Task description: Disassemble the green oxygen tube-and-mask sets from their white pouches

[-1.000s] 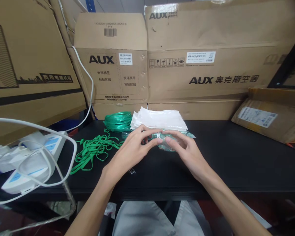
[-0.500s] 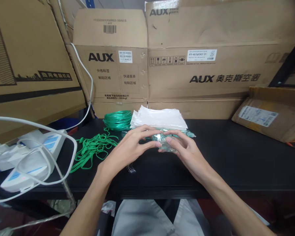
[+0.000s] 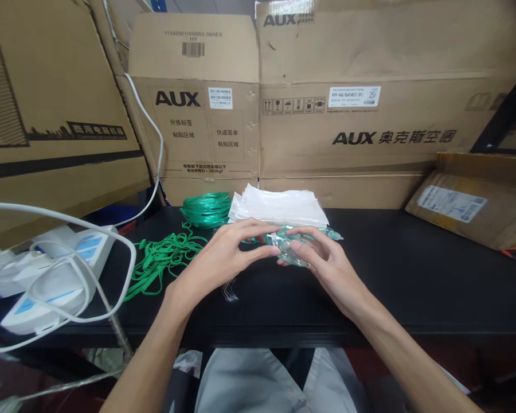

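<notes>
Both my hands meet over a clear green plastic mask [image 3: 293,252] on the black table [image 3: 413,275]. My left hand [image 3: 223,258] pinches its near left side with thumb and fingers curled. My right hand [image 3: 322,261] grips the right side, fingers bent round it. Just behind the mask lies a stack of clear white plastic bags [image 3: 279,207]. A coil of green tubing [image 3: 205,209] sits to the left of the bags, and loose green elastic straps [image 3: 161,261] are spread out left of my left hand.
Large AUX cardboard boxes [image 3: 348,115] wall off the back of the table. White power strips and cables [image 3: 47,275] crowd the left end. A brown padded parcel [image 3: 468,203] leans at the right. Small metal clips [image 3: 229,293] lie near my left wrist.
My hands have shifted slightly while working the mask between the fingertips; the mask has turned a little and come nearer. Everything else on the table stays where it was.
</notes>
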The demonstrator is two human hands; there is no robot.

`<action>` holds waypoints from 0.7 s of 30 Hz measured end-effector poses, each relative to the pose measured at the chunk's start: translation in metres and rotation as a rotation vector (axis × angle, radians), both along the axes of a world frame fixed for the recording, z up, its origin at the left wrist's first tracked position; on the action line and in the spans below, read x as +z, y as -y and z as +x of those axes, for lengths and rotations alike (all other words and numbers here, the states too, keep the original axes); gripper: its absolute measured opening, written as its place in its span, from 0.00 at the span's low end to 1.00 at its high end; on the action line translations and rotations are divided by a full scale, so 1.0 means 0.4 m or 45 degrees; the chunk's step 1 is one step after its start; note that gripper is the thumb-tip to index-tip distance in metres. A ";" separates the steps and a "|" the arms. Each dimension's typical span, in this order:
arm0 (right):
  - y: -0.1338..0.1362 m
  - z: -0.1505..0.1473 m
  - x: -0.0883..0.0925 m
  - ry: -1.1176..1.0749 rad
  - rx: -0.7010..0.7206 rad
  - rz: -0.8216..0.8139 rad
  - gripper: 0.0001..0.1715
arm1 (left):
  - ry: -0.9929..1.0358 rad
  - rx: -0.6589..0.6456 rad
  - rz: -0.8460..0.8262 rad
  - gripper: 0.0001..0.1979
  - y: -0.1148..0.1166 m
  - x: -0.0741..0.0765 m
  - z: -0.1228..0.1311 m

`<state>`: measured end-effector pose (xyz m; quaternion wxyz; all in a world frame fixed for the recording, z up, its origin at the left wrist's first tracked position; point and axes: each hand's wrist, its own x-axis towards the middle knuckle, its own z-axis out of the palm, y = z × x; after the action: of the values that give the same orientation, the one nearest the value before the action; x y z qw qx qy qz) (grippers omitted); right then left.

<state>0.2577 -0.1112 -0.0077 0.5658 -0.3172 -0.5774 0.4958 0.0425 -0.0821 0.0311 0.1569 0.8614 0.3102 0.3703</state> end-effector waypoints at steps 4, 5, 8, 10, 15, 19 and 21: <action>-0.002 0.002 -0.003 0.047 -0.028 0.028 0.15 | -0.014 0.005 0.022 0.19 0.001 -0.001 -0.002; -0.003 0.002 -0.004 0.054 -0.030 0.031 0.15 | -0.019 0.006 0.032 0.19 0.002 -0.001 -0.002; -0.006 0.000 -0.004 0.063 -0.036 0.036 0.15 | -0.040 0.004 0.050 0.19 0.003 -0.001 0.001; -0.007 -0.002 -0.005 0.070 -0.039 0.044 0.15 | -0.051 0.005 0.052 0.19 0.002 -0.002 0.002; -0.009 0.000 -0.011 0.096 -0.040 0.101 0.14 | -0.048 0.018 0.038 0.19 -0.001 -0.003 -0.001; -0.006 0.002 -0.012 0.128 -0.043 0.131 0.15 | -0.026 0.006 -0.021 0.21 -0.002 -0.002 -0.004; -0.005 0.001 -0.009 0.150 -0.062 0.132 0.14 | -0.024 0.002 -0.059 0.21 -0.001 0.000 -0.005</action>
<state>0.2582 -0.1092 -0.0114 0.5584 -0.3301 -0.6268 0.4316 0.0406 -0.0817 0.0310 0.1735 0.8608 0.3208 0.3550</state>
